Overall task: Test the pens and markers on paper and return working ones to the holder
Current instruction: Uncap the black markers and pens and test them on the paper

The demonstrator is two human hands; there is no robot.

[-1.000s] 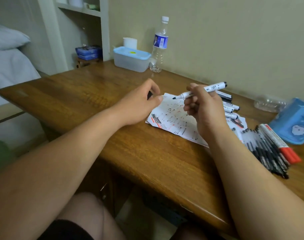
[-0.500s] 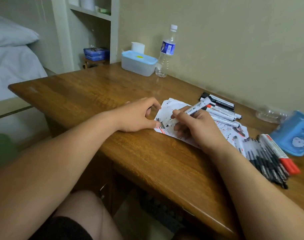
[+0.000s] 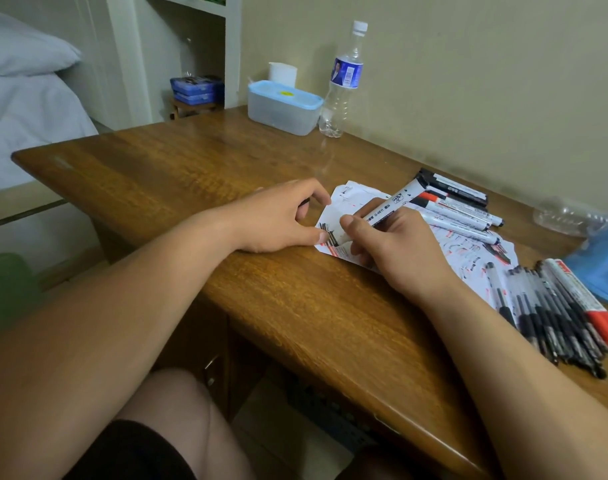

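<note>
Writing hand: the right hand point(image 3: 396, 251) grips a white-barrelled marker with a black end point(image 3: 397, 204), thumb and fingers pinched round the lower barrel, heel of the hand resting on the paper.
Marker position: it slants up and away to the right, with its tip down at the near left corner of the sheet; the tip itself is hidden behind the thumb.
Left hand: the left hand point(image 3: 281, 220) lies on the brown wooden desk point(image 3: 191, 168), its thumb tip pressing the sheet's left edge and its fingers curled under. A dark sliver shows beneath them; I cannot tell whether they hold anything.
Paper: a white sheet scribbled with red and black test marks point(image 3: 356, 197) lies flat under both hands, near the desk's front edge.
Other markers: a row of white markers with black and red caps point(image 3: 458, 211) lies across the far side of the sheet, just beyond the right hand.
Pens: a bundle of slim black pens point(image 3: 551, 317) lies to the right, overlapping the sheet's right edge, with a white red-capped marker point(image 3: 582, 299) alongside.
Blue container: a light-blue plastic container point(image 3: 600, 268) sits at the right edge, cut off by the frame.
Far corner: a translucent box with a blue lid point(image 3: 283, 109) stands beside a clear water bottle point(image 3: 342, 84).
</note>
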